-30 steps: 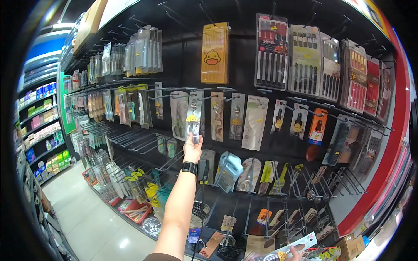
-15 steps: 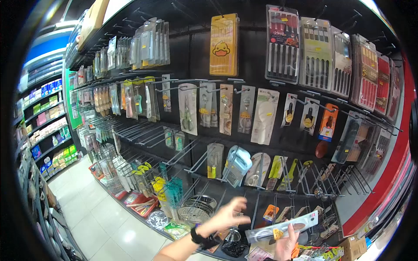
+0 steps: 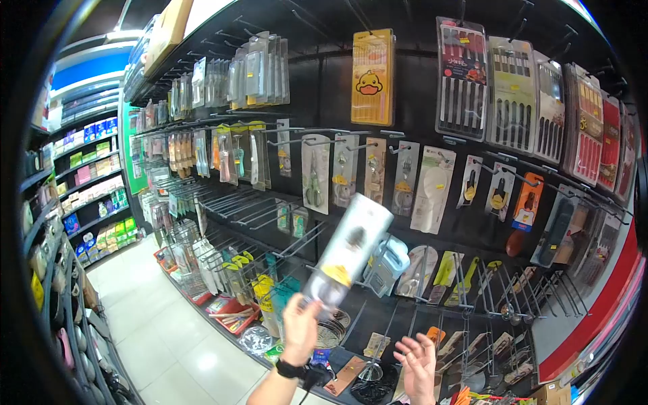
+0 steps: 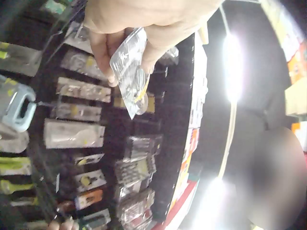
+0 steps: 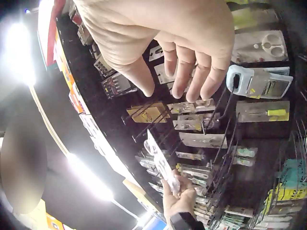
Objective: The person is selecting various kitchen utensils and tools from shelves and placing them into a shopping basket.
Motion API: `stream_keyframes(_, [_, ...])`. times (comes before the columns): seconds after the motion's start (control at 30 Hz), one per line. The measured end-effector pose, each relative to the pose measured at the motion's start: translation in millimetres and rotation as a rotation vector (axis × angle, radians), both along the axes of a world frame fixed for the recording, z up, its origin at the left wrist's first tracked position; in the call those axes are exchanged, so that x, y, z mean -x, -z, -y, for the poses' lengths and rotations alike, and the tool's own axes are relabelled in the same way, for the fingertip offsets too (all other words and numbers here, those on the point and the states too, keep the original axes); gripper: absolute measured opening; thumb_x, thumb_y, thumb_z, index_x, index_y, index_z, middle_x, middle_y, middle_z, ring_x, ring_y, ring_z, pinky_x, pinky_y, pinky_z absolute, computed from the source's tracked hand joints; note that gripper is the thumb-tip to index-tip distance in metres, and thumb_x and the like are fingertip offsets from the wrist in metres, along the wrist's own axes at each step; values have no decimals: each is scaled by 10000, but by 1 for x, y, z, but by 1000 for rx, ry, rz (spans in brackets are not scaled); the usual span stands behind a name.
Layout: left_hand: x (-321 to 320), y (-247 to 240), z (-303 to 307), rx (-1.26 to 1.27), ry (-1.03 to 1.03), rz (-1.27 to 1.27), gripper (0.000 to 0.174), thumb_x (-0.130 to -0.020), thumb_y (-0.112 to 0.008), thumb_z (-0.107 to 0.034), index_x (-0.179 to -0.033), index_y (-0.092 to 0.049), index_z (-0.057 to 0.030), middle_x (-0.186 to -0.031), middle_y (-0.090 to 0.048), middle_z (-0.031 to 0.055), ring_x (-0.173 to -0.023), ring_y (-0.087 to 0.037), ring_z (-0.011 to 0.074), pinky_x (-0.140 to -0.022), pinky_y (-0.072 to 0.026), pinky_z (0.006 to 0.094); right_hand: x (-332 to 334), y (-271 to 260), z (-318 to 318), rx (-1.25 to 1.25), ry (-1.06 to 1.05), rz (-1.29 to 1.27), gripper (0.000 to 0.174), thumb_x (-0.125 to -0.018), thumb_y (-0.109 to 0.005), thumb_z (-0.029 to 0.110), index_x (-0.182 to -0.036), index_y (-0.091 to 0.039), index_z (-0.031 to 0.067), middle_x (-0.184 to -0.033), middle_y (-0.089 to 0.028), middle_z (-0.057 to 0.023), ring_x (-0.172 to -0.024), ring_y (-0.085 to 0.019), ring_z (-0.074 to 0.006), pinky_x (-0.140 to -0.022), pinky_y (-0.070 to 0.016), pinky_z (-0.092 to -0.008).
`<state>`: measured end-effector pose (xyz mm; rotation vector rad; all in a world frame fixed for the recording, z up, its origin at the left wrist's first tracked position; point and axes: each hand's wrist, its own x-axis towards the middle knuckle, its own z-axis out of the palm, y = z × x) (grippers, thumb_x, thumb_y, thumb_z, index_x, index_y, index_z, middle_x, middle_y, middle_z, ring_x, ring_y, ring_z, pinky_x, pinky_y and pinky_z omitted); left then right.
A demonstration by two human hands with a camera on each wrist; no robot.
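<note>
My left hand (image 3: 300, 334) pinches the lower end of a long blister-packed utensil (image 3: 354, 243), held up at a tilt in front of the rack. The pack has a pale card, a clear cover and a yellow label; a dark rounded shape inside is blurred. In the left wrist view, thumb and fingers grip the clear pack (image 4: 128, 72) by its edges. My right hand (image 3: 417, 368) is lower right, apart from the pack, holding nothing, its fingers loosely bent. The right wrist view shows this hand (image 5: 168, 43) above, with the left hand and pack farther off.
A dark rack bears hooks of carded utensils, including a scissors pack (image 3: 314, 179), a yellow duck pack (image 3: 372, 81) and knife sets (image 3: 461, 81). A light-blue handled item (image 3: 388, 263) hangs behind the pack. Bare metal hooks (image 3: 250, 223) jut out at left.
The left hand came back from a hanging pack, which stayed on the rack. The utensil pack passed from the right hand to the left, which raised it; the right hand let go.
</note>
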<state>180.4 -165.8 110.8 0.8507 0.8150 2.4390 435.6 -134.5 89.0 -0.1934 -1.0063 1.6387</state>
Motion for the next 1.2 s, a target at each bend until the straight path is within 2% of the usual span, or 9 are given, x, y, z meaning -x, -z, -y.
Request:
stream_keyframes(0.2, [55,-64,-23,-213,-126,18,136,-894,-577,-128,-948,-531,-12,-849,-633,115,-686,-648,230,-583,-525,299,-23,35,-7,21,-14,172,336,-881,-564,50,-1198,-456,24,-1018,-579,-90,-979,-575,-194,-818,-475,-291])
stream_keyframes(0.57, [63,-92,-40,-147,-149,111,191,-852,-635,-136,-947,-562,13,-852,-648,140,-692,-665,233,-571,-539,302,-46,55,-6,153,71,149,316,-873,-587,37,-1174,-491,31,-917,-600,-40,-824,-586,-120,-749,-485,-241])
stream_keyframes(0.63, [74,-89,-54,-116,-78,134,194,-849,-634,-140,-980,-582,-6,-890,-654,110,-735,-662,220,-601,-532,300,-52,56,-6,140,104,169,306,-875,-584,37,-1167,-496,28,-917,-601,-42,-822,-584,-120,-749,-483,-241])
stream_keyframes(0.73, [86,-86,-88,-118,-1,161,203,-847,-634,-133,-987,-579,3,-902,-651,130,-768,-661,254,-643,-534,332,-61,55,-5,130,147,187,283,-877,-577,36,-1151,-506,22,-917,-604,-48,-828,-582,-127,-750,-479,-241])
stream_keyframes(0.97, [109,-89,-167,-56,144,242,220,-828,-651,-107,-961,-524,14,-882,-640,159,-752,-667,291,-618,-556,359,-104,70,0,114,314,333,257,-874,-589,67,-1123,-540,27,-950,-608,-38,-877,-577,-113,-738,-460,-234])
stream_keyframes(1.07, [118,-80,-190,47,175,320,287,-845,-649,-172,-1060,-545,-14,-955,-633,145,-848,-646,295,-733,-535,405,-136,90,12,210,466,517,267,-914,-539,120,-1154,-514,6,-1007,-599,-61,-928,-572,-153,-776,-472,-272])
stream_keyframes(1.1, [125,-72,-197,24,232,327,284,-846,-646,-163,-1071,-545,-23,-949,-629,139,-842,-637,301,-754,-530,420,-165,116,3,287,487,352,340,-827,-631,88,-1137,-495,60,-1051,-579,-81,-893,-593,-172,-737,-491,-285])
stream_keyframes(1.13, [135,-66,-205,-13,332,319,274,-848,-642,-155,-1071,-547,-28,-942,-625,140,-842,-626,306,-772,-524,433,-187,148,-5,229,589,344,203,-829,-617,68,-1022,-554,58,-943,-608,-31,-771,-594,-122,-645,-474,-231])
stream_keyframes(1.2, [141,-61,-208,-62,500,315,269,-850,-641,-162,-1068,-553,-31,-949,-628,147,-864,-616,306,-783,-518,436,-206,143,14,340,795,404,185,-831,-604,89,-1011,-570,62,-943,-602,-33,-830,-560,-111,-703,-458,-256])
